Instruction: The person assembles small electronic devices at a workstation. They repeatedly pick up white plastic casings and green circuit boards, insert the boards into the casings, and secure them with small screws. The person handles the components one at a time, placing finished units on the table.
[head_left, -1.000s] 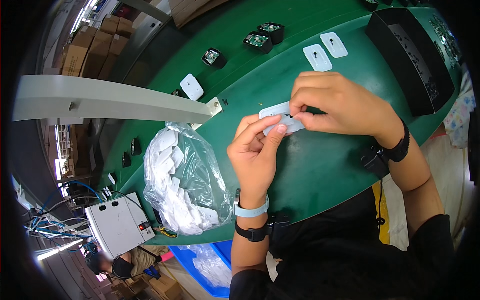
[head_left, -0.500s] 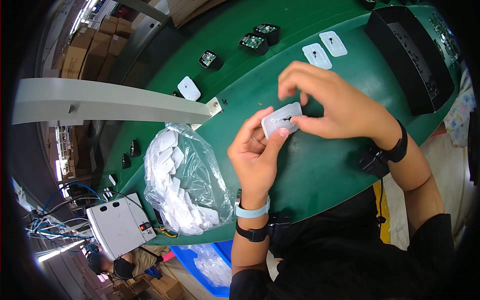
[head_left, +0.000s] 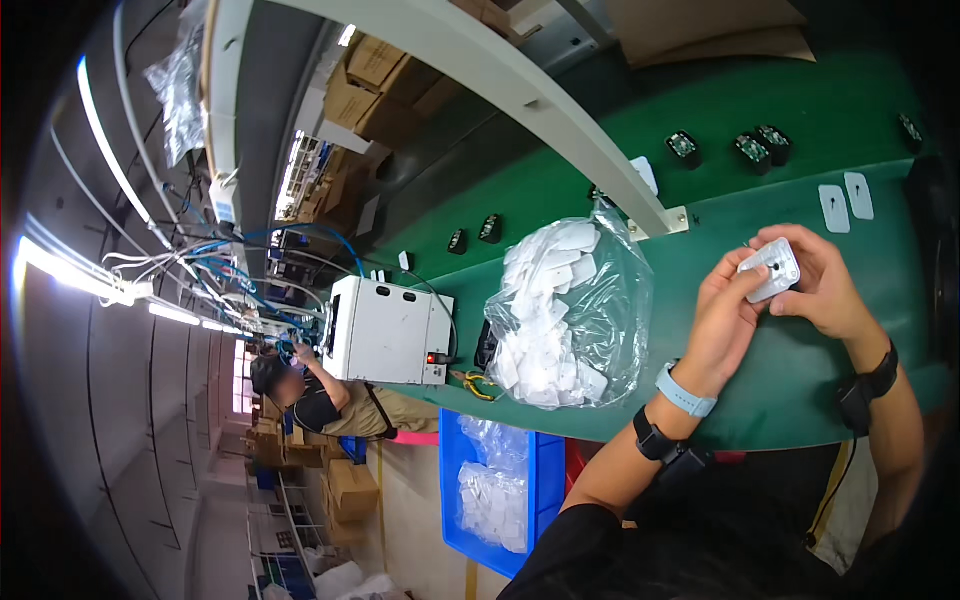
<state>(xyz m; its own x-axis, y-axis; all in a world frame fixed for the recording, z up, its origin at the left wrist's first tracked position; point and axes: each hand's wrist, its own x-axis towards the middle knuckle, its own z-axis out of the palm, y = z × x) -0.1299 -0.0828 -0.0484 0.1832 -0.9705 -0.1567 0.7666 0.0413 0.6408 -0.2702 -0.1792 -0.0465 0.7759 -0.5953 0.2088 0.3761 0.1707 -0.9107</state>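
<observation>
A white plastic cover [head_left: 786,284] with rounded corners is held up above the green bench, a small black piece at its middle. My left hand [head_left: 725,315] grips its left side, thumb on the face near the black piece. My right hand [head_left: 832,290] closes round the far and right edges of the same cover, its thumb at the near edge. Two more white covers, a left one [head_left: 834,208] and a right one [head_left: 858,195], each with a black piece, lie beyond my hands. A clear bag [head_left: 625,330] full of white covers lies to the left.
A metal post [head_left: 560,110] is bolted to the bench. Black housings with circuit boards [head_left: 752,152] stand along the far side. Left of the bag are yellow-handled pliers [head_left: 478,385] and a white metal box [head_left: 390,335]. A blue crate [head_left: 548,490] sits below; a co-worker [head_left: 325,395] is farther off.
The view has swung left, bringing more of the white box, crate and co-worker in. My right hand, earlier raised with only the thumb at the cover, now wraps round it.
</observation>
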